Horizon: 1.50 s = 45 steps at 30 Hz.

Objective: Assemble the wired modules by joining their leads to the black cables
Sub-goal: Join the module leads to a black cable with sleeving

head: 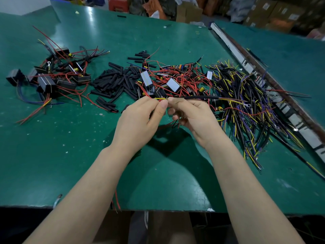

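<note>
My left hand [140, 118] and my right hand [190, 115] meet above the green table [73, 155], fingertips together. Between them they pinch a thin yellow lead [160, 98]. My right hand also holds a black cable [198, 97] that runs off to the right and ends in yellow and purple wires with a ring terminal [248, 105]. Red leads hang under my palms; the module they belong to is hidden. A heap of modules with red leads [175, 81] lies just behind my hands.
Short black sleeve tubes [112, 80] lie in a pile at centre left. Finished modules with cables [51, 80] sit at far left. A big bundle of black cables [246, 106] spreads at right, beside a metal rail [274, 95]. Boxes stand beyond the table.
</note>
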{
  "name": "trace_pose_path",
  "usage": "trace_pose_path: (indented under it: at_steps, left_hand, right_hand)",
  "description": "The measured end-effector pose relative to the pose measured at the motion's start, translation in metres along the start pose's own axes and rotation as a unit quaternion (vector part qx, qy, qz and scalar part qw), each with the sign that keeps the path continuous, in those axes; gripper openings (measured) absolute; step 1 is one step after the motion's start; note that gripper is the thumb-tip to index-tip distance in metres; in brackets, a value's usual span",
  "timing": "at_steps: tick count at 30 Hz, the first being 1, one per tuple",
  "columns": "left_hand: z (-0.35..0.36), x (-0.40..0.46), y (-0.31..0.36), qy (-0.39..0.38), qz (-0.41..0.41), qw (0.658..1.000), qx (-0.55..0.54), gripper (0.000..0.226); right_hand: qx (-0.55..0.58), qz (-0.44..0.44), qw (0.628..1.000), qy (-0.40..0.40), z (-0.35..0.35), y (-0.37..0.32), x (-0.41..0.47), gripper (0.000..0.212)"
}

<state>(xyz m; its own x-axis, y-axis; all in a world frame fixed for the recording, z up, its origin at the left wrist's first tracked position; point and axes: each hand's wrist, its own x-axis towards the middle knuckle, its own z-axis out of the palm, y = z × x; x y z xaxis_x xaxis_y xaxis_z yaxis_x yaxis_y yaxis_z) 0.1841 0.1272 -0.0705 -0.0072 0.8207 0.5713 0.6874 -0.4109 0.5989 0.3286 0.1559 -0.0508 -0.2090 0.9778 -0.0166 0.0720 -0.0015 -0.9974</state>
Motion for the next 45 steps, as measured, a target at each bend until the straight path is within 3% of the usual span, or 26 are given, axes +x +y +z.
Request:
trace_pose_path:
  at_steps: [5,13,23,28,31,34,45]
  left_hand:
    - [-0.0013,-0.0011,-0.0004,-0.011,-0.047,0.998,-0.028,0.044]
    - [-0.0008,0.0014,0.0018,-0.067,-0.180,0.960,-0.202,0.036]
    - [-0.0016,0.0031,0.0016,-0.063,-0.188,0.953,-0.229,0.035]
    - [-0.0030,0.0001,0.0051,-0.036,-0.150,0.967,-0.200,0.034]
    - [-0.0032,0.0000,0.0053,-0.029,-0.144,0.971,-0.189,0.031]
    - [-0.0043,0.0009,0.0048,-0.035,-0.134,0.971,-0.195,0.030]
    - [-0.0024,0.0044,0.0051,-0.062,-0.191,0.940,-0.277,0.027]
  right_hand:
    - [0.006,-0.049,0.999,-0.003,0.0006,-0.0010,-0.0008,0.032]
    - [-0.042,-0.111,0.993,0.018,0.0013,-0.0002,-0.0040,0.017]
    - [-0.078,-0.118,0.990,0.025,0.0008,0.0020,-0.0026,0.012]
    - [-0.096,-0.124,0.987,0.031,0.0003,0.0034,-0.0016,0.014]
    - [-0.060,-0.155,0.986,0.020,0.0008,0.0010,-0.0026,0.003]
    - [-0.018,-0.174,0.984,0.011,-0.0023,-0.0016,-0.0024,0.012]
    - [0.035,-0.124,0.991,-0.023,-0.0015,-0.0054,-0.0054,0.017]
